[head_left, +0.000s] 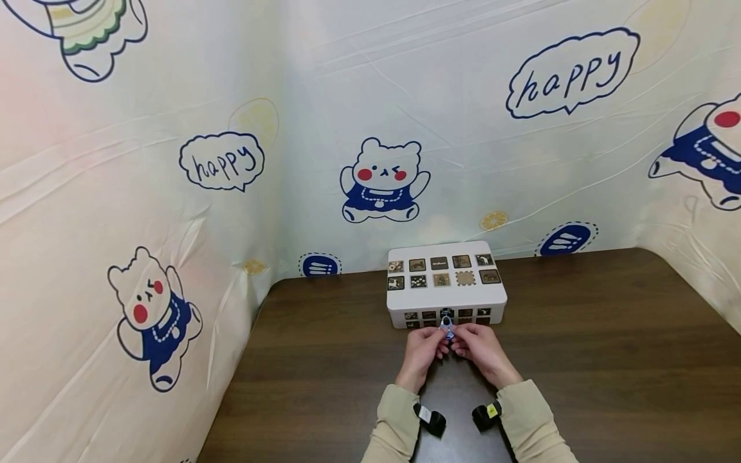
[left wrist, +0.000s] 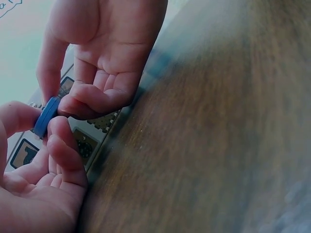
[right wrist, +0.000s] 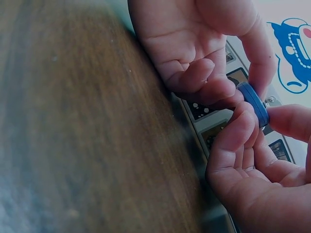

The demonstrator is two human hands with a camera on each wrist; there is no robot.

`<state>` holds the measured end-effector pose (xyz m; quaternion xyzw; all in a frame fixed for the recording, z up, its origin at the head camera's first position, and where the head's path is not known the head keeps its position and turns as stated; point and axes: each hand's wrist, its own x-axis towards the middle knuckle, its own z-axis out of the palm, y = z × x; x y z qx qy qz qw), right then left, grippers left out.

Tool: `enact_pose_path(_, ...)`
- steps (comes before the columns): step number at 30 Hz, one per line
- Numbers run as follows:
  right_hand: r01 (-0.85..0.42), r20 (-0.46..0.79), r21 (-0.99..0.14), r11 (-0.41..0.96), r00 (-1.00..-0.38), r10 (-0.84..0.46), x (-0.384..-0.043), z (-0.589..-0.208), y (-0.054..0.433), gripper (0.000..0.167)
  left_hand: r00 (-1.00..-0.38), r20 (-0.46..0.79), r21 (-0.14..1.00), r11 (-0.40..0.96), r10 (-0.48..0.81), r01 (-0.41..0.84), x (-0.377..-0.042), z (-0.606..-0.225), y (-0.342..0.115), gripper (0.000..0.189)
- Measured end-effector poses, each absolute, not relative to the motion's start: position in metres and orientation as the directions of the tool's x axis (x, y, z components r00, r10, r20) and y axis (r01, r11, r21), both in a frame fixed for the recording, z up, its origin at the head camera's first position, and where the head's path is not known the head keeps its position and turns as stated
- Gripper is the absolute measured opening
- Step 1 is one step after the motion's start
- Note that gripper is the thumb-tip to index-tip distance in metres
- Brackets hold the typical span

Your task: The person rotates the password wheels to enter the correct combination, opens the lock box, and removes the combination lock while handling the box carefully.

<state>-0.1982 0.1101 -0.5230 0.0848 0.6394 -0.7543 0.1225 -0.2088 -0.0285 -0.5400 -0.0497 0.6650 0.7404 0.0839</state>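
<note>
Both hands meet at the front of a white tin box [head_left: 446, 292] with small square pictures on its lid and side. Between them is a small blue padlock [head_left: 446, 328], at the box's front clasp. My left hand [head_left: 424, 354] pinches its left side between thumb and bent index finger; my right hand [head_left: 480, 350] pinches the right side the same way. In the left wrist view the padlock [left wrist: 46, 116] shows its thin blue edge. Some metal shows beside the padlock [right wrist: 253, 104] in the right wrist view. Fingers hide most of the clasp.
The box stands at the back edge of a dark wooden table [head_left: 608, 341], against a printed cloth [head_left: 324, 128] that hangs behind and at the sides. Black straps [head_left: 429, 421] sit on both sleeved wrists.
</note>
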Motion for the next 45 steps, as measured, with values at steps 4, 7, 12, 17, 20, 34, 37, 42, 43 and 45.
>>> enact_pose_path(4,0.292,-0.284,-0.943,-0.157,-0.956,-0.077,-0.1989,-0.5226,0.1099,0.02,-0.981,-0.188,0.975,-0.11,0.047,-0.192,-0.2092,-0.5402,-0.0277,0.023)
enact_pose_path(7,0.292,-0.283,-0.944,-0.157,-0.956,-0.073,-0.1994,-0.5226,0.1099,0.021,-0.982,-0.185,0.976,-0.109,0.049,-0.189,-0.2076,-0.5362,-0.0277,0.027)
enact_pose_path(12,0.291,-0.283,-0.944,-0.157,-0.956,-0.074,-0.1996,-0.5226,0.1102,0.021,-0.982,-0.179,0.978,-0.097,0.06,-0.184,-0.2072,-0.5361,-0.0282,0.029)
enact_pose_path(17,0.29,-0.281,-0.944,-0.158,-0.957,-0.078,-0.1994,-0.5221,0.1109,0.02,-0.982,-0.175,0.979,-0.098,0.071,-0.181,-0.2084,-0.5405,-0.0292,0.028)
enact_pose_path(20,0.288,-0.279,-0.945,-0.154,-0.957,-0.079,-0.199,-0.5215,0.1113,0.021,-0.982,-0.169,0.98,-0.095,0.082,-0.177,-0.2086,-0.5406,-0.0297,0.027)
enact_pose_path(34,0.289,-0.28,-0.946,-0.146,-0.957,-0.078,-0.1978,-0.5211,0.1117,0.023,-0.978,-0.184,0.977,-0.095,0.098,-0.193,-0.2077,-0.5397,-0.0307,0.026)
enact_pose_path(37,0.289,-0.281,-0.946,-0.143,-0.957,-0.079,-0.1967,-0.5202,0.1118,0.024,-0.978,-0.183,0.976,-0.097,0.101,-0.193,-0.2076,-0.5408,-0.0309,0.026)
enact_pose_path(42,0.289,-0.28,-0.948,-0.135,-0.957,-0.079,-0.1955,-0.5197,0.1116,0.026,-0.978,-0.181,0.976,-0.103,0.105,-0.192,-0.2075,-0.5411,-0.031,0.025)
enact_pose_path(43,0.289,-0.28,-0.948,-0.134,-0.957,-0.079,-0.1954,-0.5198,0.1116,0.026,-0.978,-0.182,0.976,-0.102,0.105,-0.193,-0.2076,-0.5412,-0.031,0.025)
enact_pose_path(45,0.288,-0.28,-0.948,-0.136,-0.957,-0.078,-0.1954,-0.52,0.1116,0.026,-0.977,-0.185,0.976,-0.1,0.105,-0.195,-0.208,-0.5413,-0.031,0.023)
